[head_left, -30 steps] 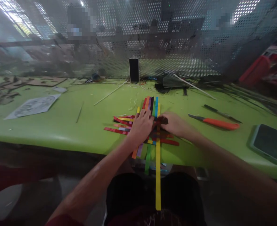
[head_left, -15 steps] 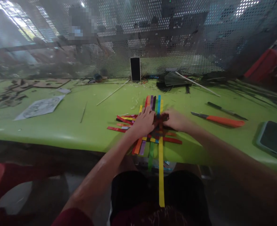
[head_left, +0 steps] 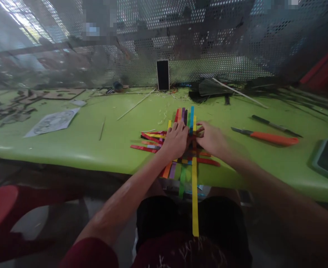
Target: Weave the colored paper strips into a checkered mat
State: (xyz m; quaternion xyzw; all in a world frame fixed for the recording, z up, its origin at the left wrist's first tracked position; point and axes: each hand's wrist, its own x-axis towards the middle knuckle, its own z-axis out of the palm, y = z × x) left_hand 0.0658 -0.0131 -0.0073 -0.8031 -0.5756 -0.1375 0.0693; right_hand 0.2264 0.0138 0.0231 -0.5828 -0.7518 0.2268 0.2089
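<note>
Pressing flat with fingers spread on the woven strips (head_left: 180, 149), the left hand (head_left: 176, 141) and right hand (head_left: 212, 139) grip nothing, so loose crossings beneath could slide apart.

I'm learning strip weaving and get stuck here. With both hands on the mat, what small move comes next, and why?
Probably the left hand keeps pressing the woven strips flat while the right hand nudges the cross strip snug against the others. Both hands lie at the crossing, and loose red strip ends fan out leftward.
</note>
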